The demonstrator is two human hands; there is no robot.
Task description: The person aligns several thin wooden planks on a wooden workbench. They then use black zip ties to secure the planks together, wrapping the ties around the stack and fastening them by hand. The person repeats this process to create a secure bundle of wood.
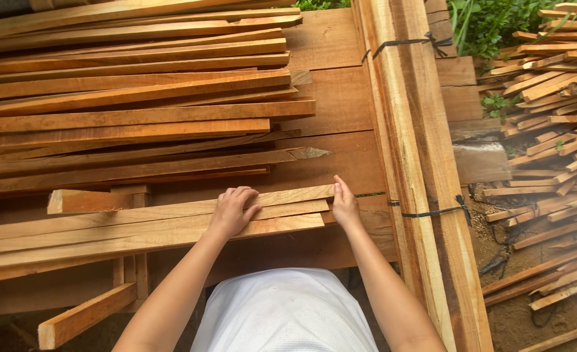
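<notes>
Slats: small stack of pale sawn strips, lower left to centre of frame, ends squared near centre. Laid flat on table of broad reddish-brown boards.

Left hand: palm down on top of stack, fingers curled over far edge; grip pressed onto slats, not closed round them.

Right hand: held edge-on against stack's end at centre frame, fingers straight and together, touching the end grain; nothing pinched.

Handling, as judged: stiff, light singly, heavier as a bundle; long, so likely to sag or swing if lifted by one end. Rough-sawn faces, splinters probable along edges and at torn ends. Loose in stack, liable to slide over one another. Best hold judged to be across full width near mid-length, or one hand toward each end.

Pile: larger heap of darker orange-brown strips, upper left, uneven lengths, some ends split to points.

Bundle: long planks, pale with reddish streaks, running top to bottom right of centre, bound by two black straps.

Offcuts: scattered short strips, right edge, over bare earth and green weeds.

Block: short thick piece, lower left, below table edge.

Garment: white, ribbed weave, bottom centre.
</notes>
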